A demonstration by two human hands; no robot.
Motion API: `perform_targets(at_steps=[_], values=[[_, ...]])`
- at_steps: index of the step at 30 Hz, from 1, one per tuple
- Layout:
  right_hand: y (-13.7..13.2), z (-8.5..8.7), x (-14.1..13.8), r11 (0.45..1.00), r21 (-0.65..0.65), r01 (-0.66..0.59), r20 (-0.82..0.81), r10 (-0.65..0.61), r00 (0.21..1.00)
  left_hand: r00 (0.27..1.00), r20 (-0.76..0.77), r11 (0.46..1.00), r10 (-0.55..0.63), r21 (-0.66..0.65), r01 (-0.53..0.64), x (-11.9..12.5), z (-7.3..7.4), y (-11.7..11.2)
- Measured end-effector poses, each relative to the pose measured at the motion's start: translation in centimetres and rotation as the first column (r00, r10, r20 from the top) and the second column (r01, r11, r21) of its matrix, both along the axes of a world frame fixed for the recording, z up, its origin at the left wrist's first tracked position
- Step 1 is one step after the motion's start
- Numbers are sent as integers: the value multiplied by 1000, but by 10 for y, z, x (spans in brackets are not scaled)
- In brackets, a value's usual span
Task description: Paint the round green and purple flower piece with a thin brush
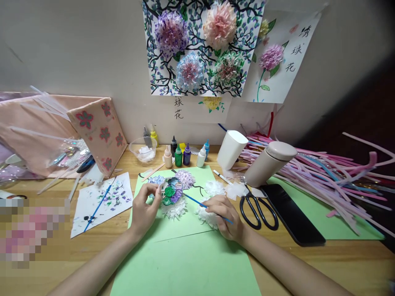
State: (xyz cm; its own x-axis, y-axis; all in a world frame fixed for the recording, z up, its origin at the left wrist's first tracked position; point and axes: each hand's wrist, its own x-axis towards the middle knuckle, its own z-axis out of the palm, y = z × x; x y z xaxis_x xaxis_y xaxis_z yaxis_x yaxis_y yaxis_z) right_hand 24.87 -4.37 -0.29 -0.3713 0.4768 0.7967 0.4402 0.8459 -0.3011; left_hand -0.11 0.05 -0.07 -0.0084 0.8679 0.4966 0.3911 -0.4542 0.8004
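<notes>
My left hand (146, 207) pinches the left rim of a small round paint palette (170, 193) with wells of green, purple and dark paint. Between the fingers of my right hand (224, 216) is a thin blue paintbrush (195, 200), its tip at the palette's right edge. Beneath lies a green paper sheet (148, 228) with paper flowers on it. A lilac flower (185, 179) is behind the palette, and a blue one (156, 180) is partly covered. One white flower (174, 209) sits in front of the palette; another white flower (207, 218) is partly behind my right hand.
Black-handled scissors (258, 211), a dark phone (293, 213) and a beige tumbler (270, 164) lie or stand at right, before many pipe cleaners (311, 176). Several paint bottles (187, 155) line the back. Left, a second brush (98, 207) rests on paint-stained paper (120, 197).
</notes>
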Motion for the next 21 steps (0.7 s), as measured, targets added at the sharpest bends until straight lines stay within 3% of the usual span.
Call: perform_targets(at_steps=[4,8,10,13,21], values=[[2,-4,2,996,-85,38,-163,-51,985,1000,-6,1000,1,-6,-1,0,-1,0],[14,-8,10,925,-265,273,-435,-368,822,1000,15,1000,-2,-4,2,-1,-3,1],[21,-8,14,871,-353,342,-439,-477,761,1000,24,1000,1,-7,-1,-1,-3,1],[27,-8,17,821,-428,378,-382,-543,748,1000,18,1000,0,-2,0,-2,-3,1],[25,-5,14,801,-453,390,-299,-549,781,1000,30,1000,4,-12,-3,-4,-6,3]])
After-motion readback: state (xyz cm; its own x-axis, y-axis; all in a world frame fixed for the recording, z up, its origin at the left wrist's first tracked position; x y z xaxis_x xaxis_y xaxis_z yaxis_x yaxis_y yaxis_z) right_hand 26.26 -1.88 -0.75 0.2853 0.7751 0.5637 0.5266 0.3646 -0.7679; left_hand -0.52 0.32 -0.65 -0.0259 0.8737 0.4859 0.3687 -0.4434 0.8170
